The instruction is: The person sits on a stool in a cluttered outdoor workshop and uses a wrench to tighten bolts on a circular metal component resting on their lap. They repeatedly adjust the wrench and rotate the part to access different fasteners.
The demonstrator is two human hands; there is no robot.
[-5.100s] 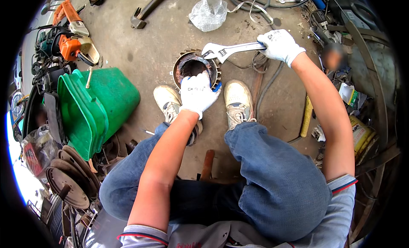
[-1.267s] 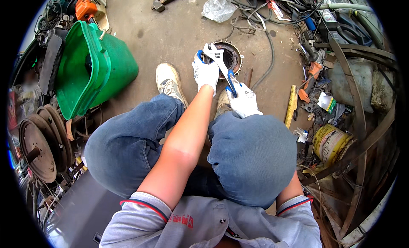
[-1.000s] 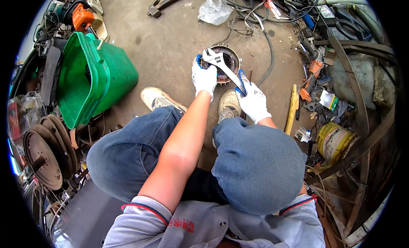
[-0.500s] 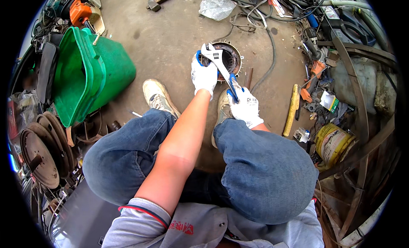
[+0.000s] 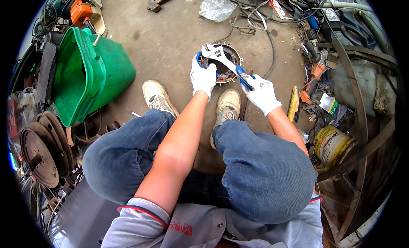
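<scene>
My left hand [image 5: 203, 77], in a white glove with a blue palm, is closed on the left side of a round metal housing [image 5: 234, 54] with short studs round its rim, on the floor above my shoes. My right hand [image 5: 260, 92], gloved alike, grips the handle of a silver adjustable wrench [image 5: 226, 62]. The wrench lies diagonally over the housing's opening, its head at the upper left rim beside my left fingers. Exactly what the jaws touch is too small to tell. The housing's inside is dark and rusty, partly hidden by the wrench.
A green bin [image 5: 110, 73] lies left, below an orange power tool [image 5: 82, 17] and beside rusty discs [image 5: 40, 158]. A hammer [image 5: 155, 4], bubble wrap [image 5: 216, 7] and cables [image 5: 269, 43] lie beyond. Right are a power tool [image 5: 315, 73], metal strips [image 5: 351, 73] and a yellow bucket [image 5: 330, 145].
Since the first frame, the wrench has come down over the housing. In the last half second my right hand has moved rightward and slightly up, swinging the handle flatter. My left hand stays put.
</scene>
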